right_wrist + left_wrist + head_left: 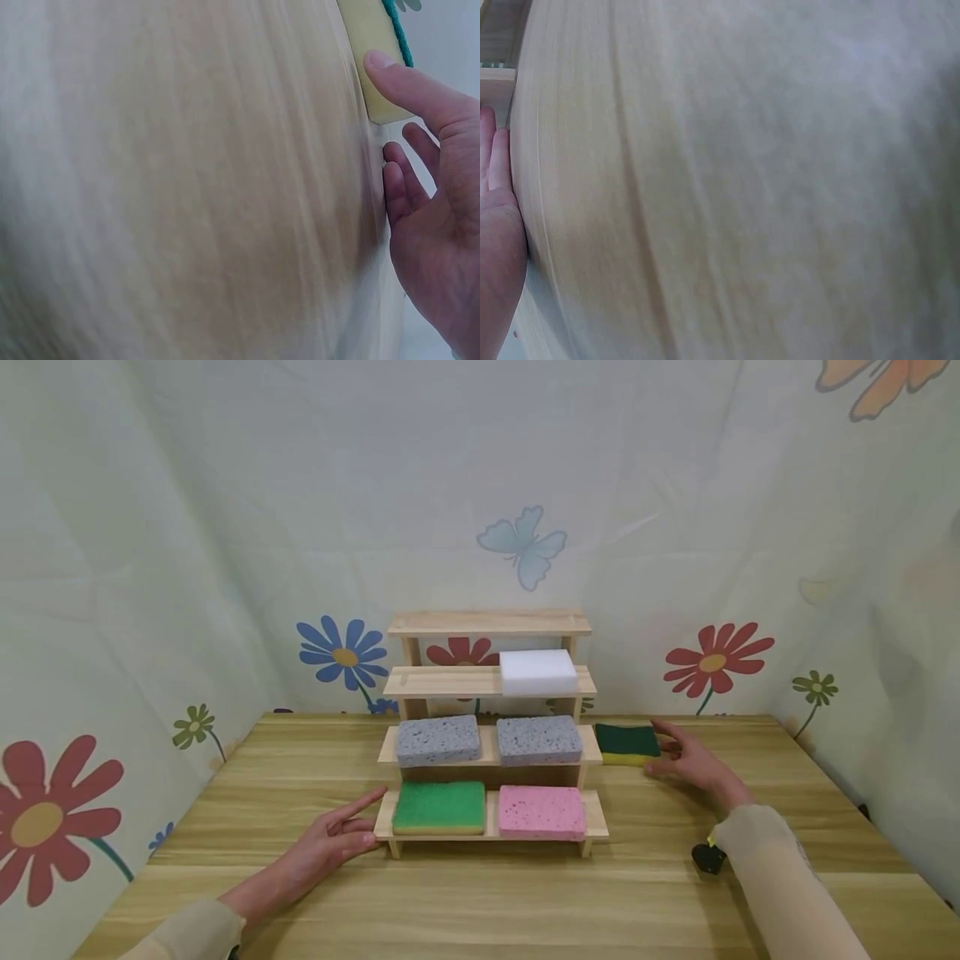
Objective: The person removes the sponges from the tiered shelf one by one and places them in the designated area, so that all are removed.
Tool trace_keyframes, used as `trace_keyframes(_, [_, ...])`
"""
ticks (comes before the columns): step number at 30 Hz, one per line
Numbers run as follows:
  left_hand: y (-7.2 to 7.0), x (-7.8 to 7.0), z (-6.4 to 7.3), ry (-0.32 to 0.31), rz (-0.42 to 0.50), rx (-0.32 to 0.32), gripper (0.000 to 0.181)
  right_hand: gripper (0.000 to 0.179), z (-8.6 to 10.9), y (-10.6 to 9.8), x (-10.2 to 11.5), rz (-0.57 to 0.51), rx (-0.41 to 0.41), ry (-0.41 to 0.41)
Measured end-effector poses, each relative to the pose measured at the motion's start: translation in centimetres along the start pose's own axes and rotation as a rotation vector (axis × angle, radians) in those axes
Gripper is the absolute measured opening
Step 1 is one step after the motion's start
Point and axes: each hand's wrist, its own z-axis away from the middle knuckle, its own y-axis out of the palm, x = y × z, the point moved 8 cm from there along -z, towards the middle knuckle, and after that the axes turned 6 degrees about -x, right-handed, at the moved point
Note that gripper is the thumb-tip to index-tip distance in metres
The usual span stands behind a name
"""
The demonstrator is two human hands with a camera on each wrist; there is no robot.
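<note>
Beside the tiered pale-wood rack (pixel 487 625), a rectangular dark-green-and-yellow sponge (pixel 627 743), likely light, squashy, suits the right hand (pixel 696 766) pinching its end, left hand (pixel 321 850) relaxed.

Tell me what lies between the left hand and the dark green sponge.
In the head view: the stepped wooden rack, bearing a bright green sponge, a pink block, two grey blocks and a white block.

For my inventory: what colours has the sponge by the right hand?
The scouring sponge is dark green on top, yellow below; best in the head view.
</note>
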Motion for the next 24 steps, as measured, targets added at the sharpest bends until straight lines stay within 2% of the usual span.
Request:
trace_keyframes(6, [-0.1,0.2,-0.1,0.002,0.008,0.004,0.069,0.091,0.0,0.0,-0.1,-0.032,0.006,-0.008])
trace_keyframes(11, [-0.1,0.1,-0.1,0.009,0.013,0.011,0.070,0.089,0.2,-0.5,0.9,-0.024,0.017,-0.008])
trace_keyframes(16, [-0.1,0.1,0.0,0.007,-0.001,0.004,0.069,0.084,0.3,-1.7,2.8,0.016,-0.019,-0.044])
trace_keyframes(24, [-0.1,0.1,0.0,-0.013,-0.024,-0.013,0.067,0.073,-0.1,-3.7,6.4,0.081,-0.121,-0.092])
